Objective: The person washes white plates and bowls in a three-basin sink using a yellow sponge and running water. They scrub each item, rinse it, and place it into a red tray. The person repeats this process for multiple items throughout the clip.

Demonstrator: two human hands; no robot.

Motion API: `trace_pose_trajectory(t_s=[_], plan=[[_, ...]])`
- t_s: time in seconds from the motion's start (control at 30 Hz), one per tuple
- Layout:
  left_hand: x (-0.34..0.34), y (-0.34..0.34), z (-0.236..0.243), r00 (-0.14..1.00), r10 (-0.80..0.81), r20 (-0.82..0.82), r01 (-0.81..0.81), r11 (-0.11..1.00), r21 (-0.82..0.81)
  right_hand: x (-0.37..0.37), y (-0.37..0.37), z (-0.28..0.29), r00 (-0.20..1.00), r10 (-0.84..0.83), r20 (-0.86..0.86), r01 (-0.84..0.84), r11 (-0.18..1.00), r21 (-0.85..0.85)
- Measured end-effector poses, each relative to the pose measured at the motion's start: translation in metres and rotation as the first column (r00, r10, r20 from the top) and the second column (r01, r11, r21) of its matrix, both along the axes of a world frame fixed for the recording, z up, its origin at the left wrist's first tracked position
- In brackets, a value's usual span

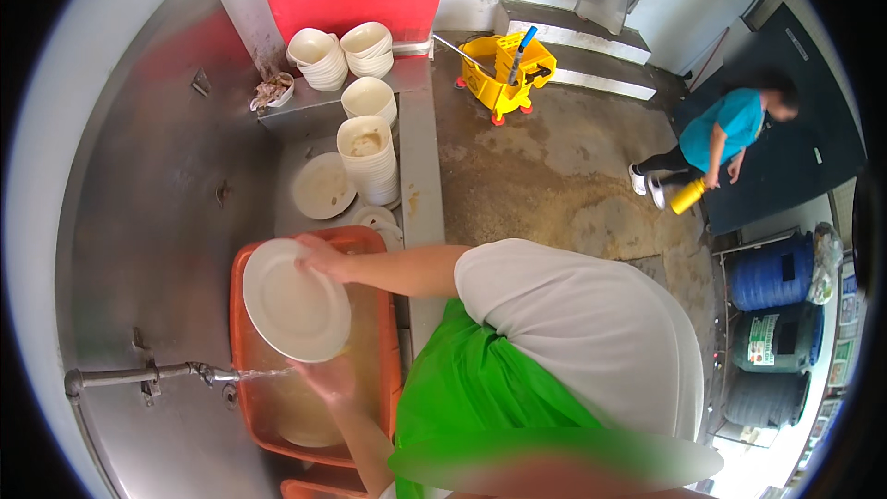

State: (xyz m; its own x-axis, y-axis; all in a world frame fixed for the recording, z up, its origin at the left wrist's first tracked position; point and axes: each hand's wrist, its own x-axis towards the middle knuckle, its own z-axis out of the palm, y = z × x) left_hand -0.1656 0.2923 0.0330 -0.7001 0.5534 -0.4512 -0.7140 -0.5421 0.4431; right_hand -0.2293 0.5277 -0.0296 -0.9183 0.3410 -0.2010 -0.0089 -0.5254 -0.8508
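Note:
A white oval plate (286, 300) is tilted above an orange basin (393, 360) of cloudy water. My right hand (321, 257) grips its upper rim, fingers lying over the edge. At the lower rim my left hand (330, 379) holds the plate from below, its fingers partly hidden. A thin stream of water runs from the metal faucet (208, 372) toward my left hand, just under the plate. Another pale dish (309, 427) shows dimly in the basin water.
Beyond the basin stand stacked bowls (374, 176), a round plate (323, 187) and more bowl stacks (319, 60). A bowl of scraps (274, 92) sits beside them, near a red cooler (356, 5). On the floor is a yellow mop bucket (504, 79). Another person (725, 134) carries a yellow bottle (688, 197).

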Motion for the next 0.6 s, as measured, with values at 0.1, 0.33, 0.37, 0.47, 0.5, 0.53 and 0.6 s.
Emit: trace_pose_trajectory(t_s=[0.1,0.33,0.37,0.47,0.5,0.53,0.6], plan=[[-0.001,0.013,-0.011,0.998,-0.056,0.027,0.053,0.996,0.077,0.0,-0.049,-0.018,0.994,0.097,-0.055,-0.078,0.958,0.277],[-0.077,-0.054,-0.034,0.987,-0.045,-0.153,0.072,0.982,0.175,-0.006,-0.025,-0.022,0.951,0.141,0.277,-0.297,0.673,0.678],[-0.078,-0.062,-0.041,0.975,-0.08,-0.208,0.089,0.995,0.033,-0.003,-0.02,-0.032,0.938,0.145,0.315,-0.332,0.637,0.696],[-0.073,-0.067,-0.076,0.845,-0.455,-0.281,0.093,0.643,-0.76,0.001,-0.018,-0.059,0.87,0.238,0.432,-0.481,0.601,0.638],[-0.069,-0.068,-0.089,0.918,-0.316,-0.24,0.026,0.652,-0.757,0.002,-0.019,-0.069,0.839,0.28,0.467,-0.533,0.598,0.599],[-0.068,-0.068,-0.094,0.881,-0.389,-0.269,0.017,0.594,-0.804,0.006,-0.017,-0.084,0.856,0.24,0.458,-0.503,0.589,0.632],[-0.066,-0.075,-0.093,0.788,-0.534,-0.305,-0.027,0.465,-0.885,0.011,-0.02,-0.109,0.888,0.168,0.427,-0.441,0.571,0.692]])
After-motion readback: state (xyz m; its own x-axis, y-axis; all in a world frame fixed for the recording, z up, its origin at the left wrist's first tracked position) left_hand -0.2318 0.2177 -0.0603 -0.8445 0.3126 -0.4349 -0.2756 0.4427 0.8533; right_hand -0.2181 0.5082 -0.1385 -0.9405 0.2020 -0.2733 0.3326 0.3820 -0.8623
